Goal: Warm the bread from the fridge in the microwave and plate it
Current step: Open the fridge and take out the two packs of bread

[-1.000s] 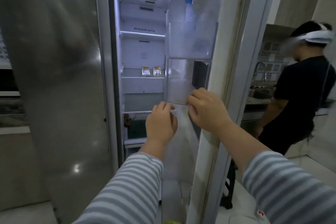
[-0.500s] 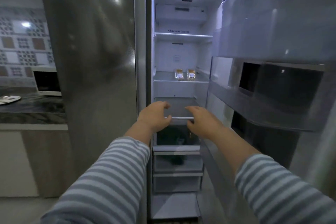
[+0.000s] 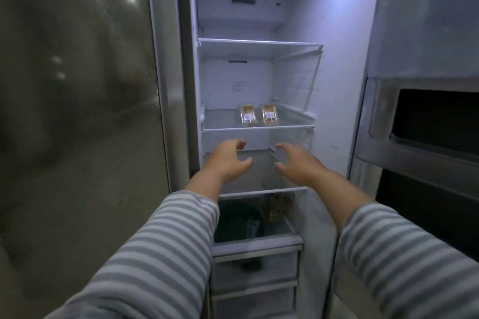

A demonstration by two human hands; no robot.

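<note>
I face the open fridge (image 3: 298, 21). On its middle shelf (image 3: 258, 127), toward the back, two bread packs sit side by side: the left pack (image 3: 247, 114) just beside the right pack (image 3: 269, 114). Below that shelf and in front of it, my left hand (image 3: 228, 160) and right hand (image 3: 298, 163) reach in, apart, touching nothing. Drawers (image 3: 255, 267) stack beneath them. The open door (image 3: 427, 124) stands right of the shelf.

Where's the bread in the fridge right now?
Two bread packs sit side by side on the middle shelf, right of its centre, above and beyond the open, empty left hand and right hand.
</note>
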